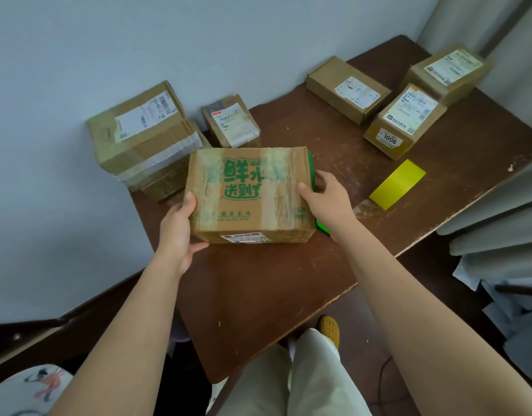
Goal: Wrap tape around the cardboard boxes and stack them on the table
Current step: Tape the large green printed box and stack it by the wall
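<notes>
Holding the green-printed box (pixel 249 193) by its short ends, your left hand (pixel 180 232) and right hand (pixel 324 196) are each curling a grip around it, just in front of the taped stack (pixel 144 139). It is looking light, stiff, tape-slick; keep gripping the cardboard edges.

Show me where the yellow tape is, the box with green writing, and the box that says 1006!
yellow tape (pixel 398 184), head view, on its broad yellow side.
box with green writing (pixel 246 187), head view, on its top face.
box marked 1006 (pixel 407 121), head view, on its top label.
</notes>
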